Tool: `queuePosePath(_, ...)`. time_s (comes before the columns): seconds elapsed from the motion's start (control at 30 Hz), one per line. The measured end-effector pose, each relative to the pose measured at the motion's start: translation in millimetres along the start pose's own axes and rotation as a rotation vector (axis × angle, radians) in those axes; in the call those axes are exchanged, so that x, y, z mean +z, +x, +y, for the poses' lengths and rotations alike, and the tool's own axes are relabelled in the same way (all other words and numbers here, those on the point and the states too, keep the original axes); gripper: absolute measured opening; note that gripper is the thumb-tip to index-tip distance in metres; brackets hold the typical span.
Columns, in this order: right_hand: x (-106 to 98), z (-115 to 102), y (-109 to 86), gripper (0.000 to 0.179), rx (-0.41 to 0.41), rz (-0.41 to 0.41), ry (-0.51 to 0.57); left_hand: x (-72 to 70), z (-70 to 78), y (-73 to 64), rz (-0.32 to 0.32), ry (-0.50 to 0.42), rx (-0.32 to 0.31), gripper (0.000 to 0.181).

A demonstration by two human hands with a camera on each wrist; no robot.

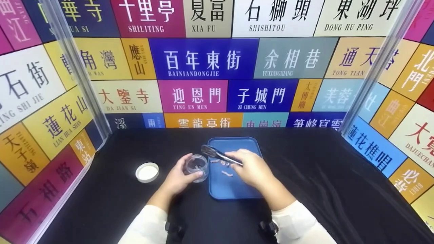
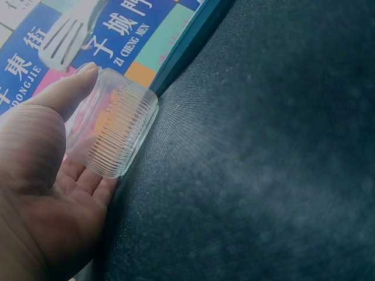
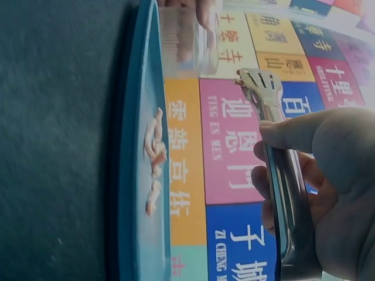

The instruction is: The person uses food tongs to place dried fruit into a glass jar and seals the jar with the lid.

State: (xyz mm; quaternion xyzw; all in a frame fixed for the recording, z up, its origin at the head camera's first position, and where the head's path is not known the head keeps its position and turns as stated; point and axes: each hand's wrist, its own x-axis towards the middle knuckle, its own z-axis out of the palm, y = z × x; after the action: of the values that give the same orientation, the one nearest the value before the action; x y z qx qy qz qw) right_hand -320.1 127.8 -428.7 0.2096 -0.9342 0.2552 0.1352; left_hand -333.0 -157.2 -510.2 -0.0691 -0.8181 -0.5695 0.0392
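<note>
My left hand [image 1: 179, 177] grips a clear ribbed jar [image 2: 120, 126] around its side, thumb near the rim. The jar is uncapped, stands at the left edge of a blue tray [image 1: 234, 189], and has a few small bits inside. In my right hand [image 1: 253, 168] is a pair of metal tongs [image 3: 281, 175] with slotted ends, the thumb on one side and curled fingers on the other. Their tips [image 3: 258, 82] are pressed close together, a small brownish bit showing at the edge, and hang just above and beside the jar's mouth. Several pinkish strips [image 3: 154, 158] lie on the tray.
A round white lid [image 1: 147, 172] lies on the black tablecloth [image 1: 101, 203] left of the jar. Upright printed panels [image 1: 203, 61] enclose the table at the back and both sides. Creases run through the cloth at the right.
</note>
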Motion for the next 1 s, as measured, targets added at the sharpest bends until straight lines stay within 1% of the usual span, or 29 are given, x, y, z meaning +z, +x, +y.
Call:
queuePosePath(0.2, 10.4, -8.3, -2.6, 0.043, -0.043, 0.019, 0.022, 0.3, -1.5, 1.4, 0.002, 0.015, -0.013, 0.088)
queuePosePath(0.37, 16.3, -10.9, -3.1, 0.042, -0.076, 0.021, 0.026, 0.7, -2.0, 2.3, 0.002, 0.000, 0.011, 0.088)
queuePosePath(0.6, 18.8, -12.0, -3.4, 0.042, -0.075, 0.016, 0.023, 0.9, -2.5, 2.0, 0.007, -0.003, 0.028, 0.087)
queuePosePath(0.73, 19.5, -12.5, -3.3, 0.043, -0.065, 0.012, 0.023, 1.2, -1.5, 1.8, 0.010, 0.001, 0.018, 0.086)
queuePosePath(0.87, 19.2, -13.1, -3.1, 0.047, -0.049, 0.005, 0.028, 1.5, -1.3, 1.7, 0.014, 0.001, 0.005, 0.087)
queuePosePath(1.0, 18.4, -12.8, -2.4, 0.056, -0.043, -0.007, 0.011, 1.4, -1.7, 1.2, 0.011, 0.002, 0.001, 0.088)
